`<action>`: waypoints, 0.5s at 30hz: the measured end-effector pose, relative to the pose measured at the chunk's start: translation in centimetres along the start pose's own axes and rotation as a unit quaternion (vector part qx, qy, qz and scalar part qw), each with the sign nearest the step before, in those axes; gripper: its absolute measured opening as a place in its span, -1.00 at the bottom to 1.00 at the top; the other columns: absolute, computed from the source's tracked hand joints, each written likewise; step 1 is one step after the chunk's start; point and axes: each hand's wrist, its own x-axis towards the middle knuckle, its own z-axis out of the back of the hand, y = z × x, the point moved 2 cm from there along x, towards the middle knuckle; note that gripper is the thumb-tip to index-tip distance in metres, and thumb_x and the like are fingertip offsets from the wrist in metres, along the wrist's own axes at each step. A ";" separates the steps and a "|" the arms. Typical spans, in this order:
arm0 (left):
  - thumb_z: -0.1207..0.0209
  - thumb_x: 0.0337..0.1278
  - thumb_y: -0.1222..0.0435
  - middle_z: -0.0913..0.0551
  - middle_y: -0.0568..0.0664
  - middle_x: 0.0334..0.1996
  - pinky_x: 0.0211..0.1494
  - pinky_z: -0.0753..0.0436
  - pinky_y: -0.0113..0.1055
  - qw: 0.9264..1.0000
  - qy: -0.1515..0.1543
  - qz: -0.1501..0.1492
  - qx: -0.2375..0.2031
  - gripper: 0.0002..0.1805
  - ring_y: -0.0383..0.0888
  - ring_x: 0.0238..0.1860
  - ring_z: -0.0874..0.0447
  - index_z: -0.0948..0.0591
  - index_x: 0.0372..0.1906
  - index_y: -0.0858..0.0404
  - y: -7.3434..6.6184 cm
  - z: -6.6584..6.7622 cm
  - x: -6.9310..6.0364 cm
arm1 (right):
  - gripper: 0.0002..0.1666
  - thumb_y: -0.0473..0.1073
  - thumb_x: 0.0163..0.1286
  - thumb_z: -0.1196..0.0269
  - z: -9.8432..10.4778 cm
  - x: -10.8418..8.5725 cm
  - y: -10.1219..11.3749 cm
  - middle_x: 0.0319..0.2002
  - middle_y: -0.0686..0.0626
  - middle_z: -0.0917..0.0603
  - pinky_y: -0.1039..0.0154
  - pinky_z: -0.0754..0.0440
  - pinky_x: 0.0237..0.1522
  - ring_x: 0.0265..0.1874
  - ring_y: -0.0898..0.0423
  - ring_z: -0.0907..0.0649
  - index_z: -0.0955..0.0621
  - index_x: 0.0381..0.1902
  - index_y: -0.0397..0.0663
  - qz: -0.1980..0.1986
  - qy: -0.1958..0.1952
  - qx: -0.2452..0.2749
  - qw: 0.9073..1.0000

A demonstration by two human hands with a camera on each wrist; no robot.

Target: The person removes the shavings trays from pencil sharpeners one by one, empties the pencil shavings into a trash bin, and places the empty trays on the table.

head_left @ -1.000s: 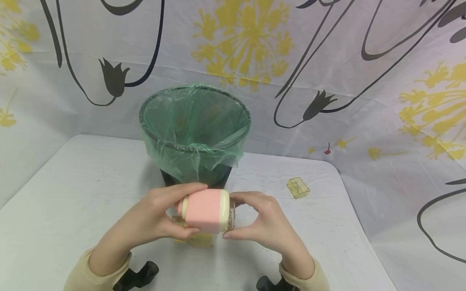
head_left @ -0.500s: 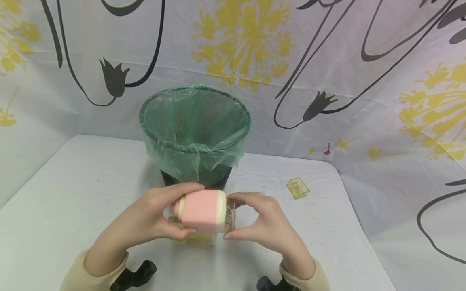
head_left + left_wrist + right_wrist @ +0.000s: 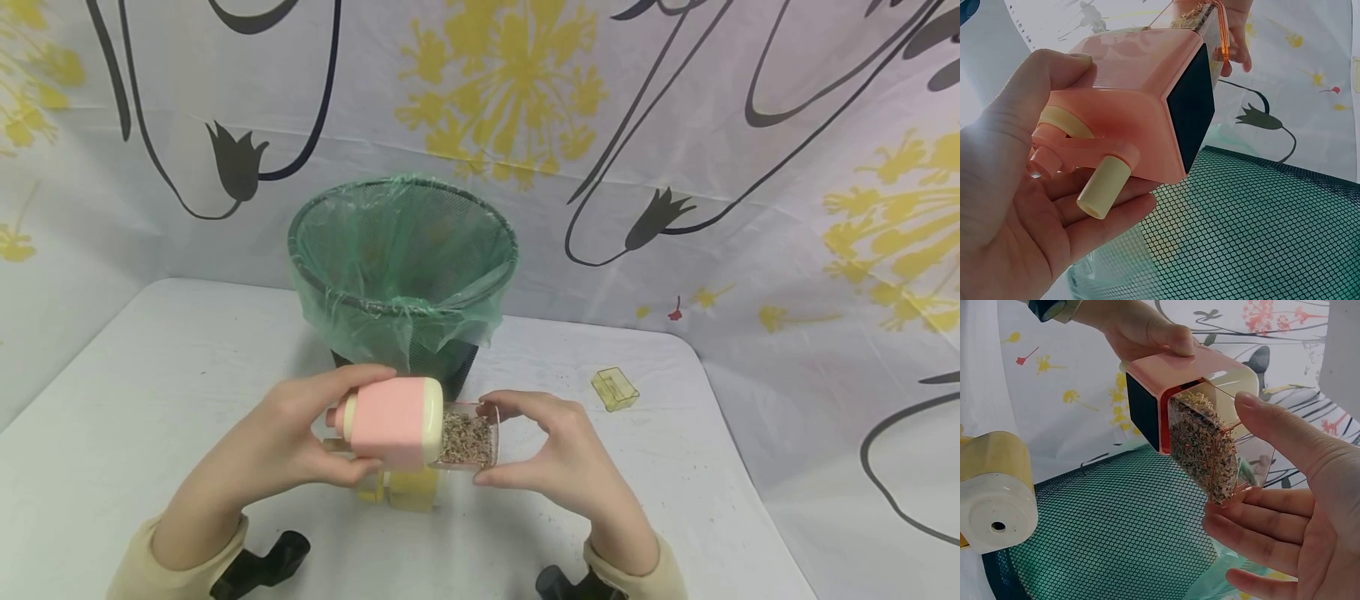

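A pink and cream crank pencil sharpener [image 3: 393, 422] is held on its side above the table by my left hand [image 3: 288, 437]. Its crank, with a cream knob [image 3: 1105, 187], lies over the left palm. From the sharpener's other end the clear shavings drawer [image 3: 468, 439] sticks out, holding a pile of shavings [image 3: 1204, 444]. My right hand [image 3: 558, 442] pinches the drawer's outer end between thumb and fingers. The drawer's inner end is hidden inside the body.
Just behind the hands stands a mesh bin with a green bag [image 3: 408, 333]. A yellow sharpener [image 3: 412, 492] rests on the table below the pink one, partly covered. An empty-looking yellow transparent drawer [image 3: 615, 389] lies to the right. A patterned cloth hangs behind.
The drawer has slid out of the pink sharpener, baring more shavings. My left hand has moved left with the body; my right hand has shifted slightly right with the drawer.
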 end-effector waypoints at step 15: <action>-0.46 -0.48 0.32 -0.64 -0.14 -0.14 -0.31 -0.46 -0.54 1.000 -0.016 0.005 0.012 -0.23 -0.35 -0.33 -0.47 -0.51 0.12 0.23 0.0 0.2 -0.3 | -0.24 -0.15 -0.24 -0.62 0.4 -0.1 -0.1 -0.15 0.09 -0.71 0.09 -0.55 0.01 -0.19 0.16 -0.66 -0.64 0.02 -0.10 -0.008 -0.007 0.003 1.000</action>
